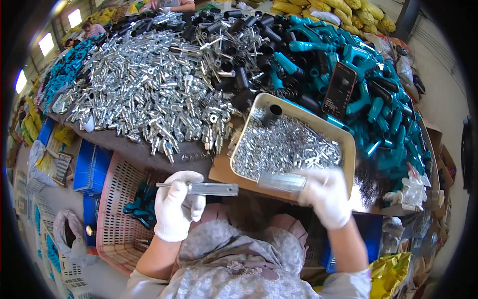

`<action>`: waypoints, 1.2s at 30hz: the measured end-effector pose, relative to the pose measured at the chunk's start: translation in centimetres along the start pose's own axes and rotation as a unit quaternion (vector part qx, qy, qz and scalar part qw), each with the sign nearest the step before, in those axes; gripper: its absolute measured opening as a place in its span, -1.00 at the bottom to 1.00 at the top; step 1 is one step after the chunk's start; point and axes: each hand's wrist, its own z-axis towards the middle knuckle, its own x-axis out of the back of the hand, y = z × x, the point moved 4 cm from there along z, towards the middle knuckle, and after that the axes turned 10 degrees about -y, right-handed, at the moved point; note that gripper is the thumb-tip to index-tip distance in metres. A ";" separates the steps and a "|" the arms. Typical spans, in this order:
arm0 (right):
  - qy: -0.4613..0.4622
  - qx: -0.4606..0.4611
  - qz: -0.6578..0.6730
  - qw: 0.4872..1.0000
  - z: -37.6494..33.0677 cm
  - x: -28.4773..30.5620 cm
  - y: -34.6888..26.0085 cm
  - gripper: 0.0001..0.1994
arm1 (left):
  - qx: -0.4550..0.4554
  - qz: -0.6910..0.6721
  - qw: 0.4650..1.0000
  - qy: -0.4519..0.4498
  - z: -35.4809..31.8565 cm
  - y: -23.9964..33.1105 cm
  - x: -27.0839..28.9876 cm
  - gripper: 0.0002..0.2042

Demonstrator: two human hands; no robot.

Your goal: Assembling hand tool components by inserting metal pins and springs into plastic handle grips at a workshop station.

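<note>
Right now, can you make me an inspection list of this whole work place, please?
Surface: grey-brown cloth, mostly covered.
Parts: silvery metal piece and blurred shiny piece, both held; cream tray with small silvery bits.
Clutter: heaped metal parts, black tubes, teal handles, phone among them.
Fingers: left fingers grip the silvery metal piece; right fingers hold the blurred shiny piece.
Cables: nothing seen.
Surroundings: yellow sacks, pink basket, blue bin, other people.

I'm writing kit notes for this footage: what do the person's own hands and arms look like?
The left hand and right hand each wear a white glove reaching the wrist; the right one is blurred. The forearms are bare up to pale grey sleeves.
</note>
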 end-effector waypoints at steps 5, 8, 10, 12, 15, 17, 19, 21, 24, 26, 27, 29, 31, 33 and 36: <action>0.018 -0.003 0.117 0.993 -5.7 -4.4 5.8 -0.77 | 0.138 0.026 0.987 -0.082 -1.0 -0.8 -2.4 -0.53; 0.027 0.002 0.109 0.994 -6.4 -5.6 6.7 -0.77 | 0.118 0.030 0.989 -0.085 -2.2 -1.0 -1.7 -0.52; -0.007 -0.004 0.158 0.987 -6.0 -6.8 7.1 -0.78 | 0.125 0.042 0.986 -0.103 -2.7 -0.7 -1.8 -0.57; -0.041 0.024 0.114 0.992 -5.0 -8.5 7.8 -0.77 | 0.144 0.158 0.965 -0.152 -3.3 -1.0 -2.5 -0.63; -0.138 -0.006 0.312 0.940 -3.1 -10.9 9.6 -0.67 | -0.005 0.258 0.949 -0.179 -3.3 -0.5 -1.5 -0.55; -0.226 0.029 0.332 0.916 -1.4 -13.2 9.4 -0.60 | -0.027 0.212 0.962 -0.168 -3.9 -0.1 -1.7 -0.43; -0.275 0.066 0.360 0.889 0.4 -15.0 9.3 -0.62 | -0.053 0.253 0.947 -0.192 -4.2 0.5 -1.7 -0.38; -0.325 0.046 0.174 0.928 2.9 -14.7 6.4 -0.73 | -0.136 0.493 0.848 -0.137 -4.2 3.2 -1.1 -0.60; 0.055 0.352 -0.404 0.842 7.0 -14.0 1.8 -0.76 | -0.080 0.575 0.814 -0.020 -4.6 5.5 0.0 -0.71; 0.053 0.356 -0.504 0.786 10.1 -15.6 -0.5 -0.81 | -0.058 0.644 0.757 -0.091 -3.9 6.2 -0.4 -0.70; 0.075 0.331 -0.545 0.767 11.9 -16.3 -0.1 -0.82 | -0.064 0.583 0.805 -0.084 -3.6 5.8 -0.9 -0.70; 0.034 0.287 -0.681 0.673 12.8 -17.9 0.0 -0.85 | -0.034 0.493 0.864 -0.092 -3.4 4.8 -0.5 -0.69; 0.049 0.311 -0.672 0.670 12.5 -17.3 -0.2 -0.88 | -0.059 0.593 0.790 -0.143 -2.1 4.1 -0.6 -0.63; 0.052 0.361 -0.558 0.745 10.9 -16.0 -0.6 -0.86 | -0.071 0.499 0.852 -0.139 -2.2 3.9 -0.1 -0.64; 0.036 0.391 -0.319 0.863 5.0 -13.2 -0.1 -0.76 | -0.061 0.499 0.851 -0.152 -2.8 3.5 -0.4 -0.62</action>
